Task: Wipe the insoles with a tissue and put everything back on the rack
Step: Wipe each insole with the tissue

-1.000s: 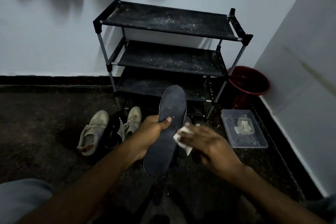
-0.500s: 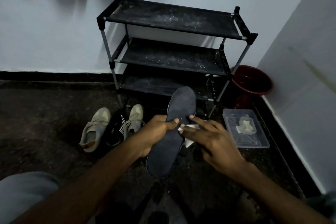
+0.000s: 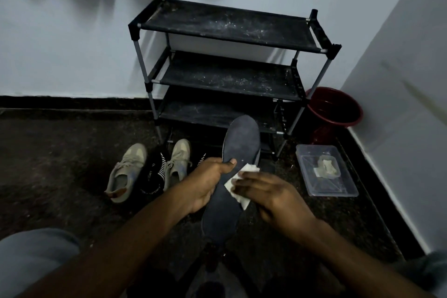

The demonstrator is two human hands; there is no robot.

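While L hand (image 3: 205, 184) is gripping the dark grey insole (image 3: 242, 143) mid-length, toe pointing away twd black 3-tier rack (image 3: 229, 24), R hand (image 3: 273, 196) is pinching white tissue (image 3: 250, 168) onto it.

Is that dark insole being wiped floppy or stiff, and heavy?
Probably fairly stiff: the insole juts nearly straight though the left hand grips only its middle. Likely light: that grip carries it while the right hand presses the tissue on.

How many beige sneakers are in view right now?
2. One beige sneaker lies on the floor, far left; the second sneaker lies just right of it, by the left hand, a black striped item between them. Others could be hidden behind the arms.
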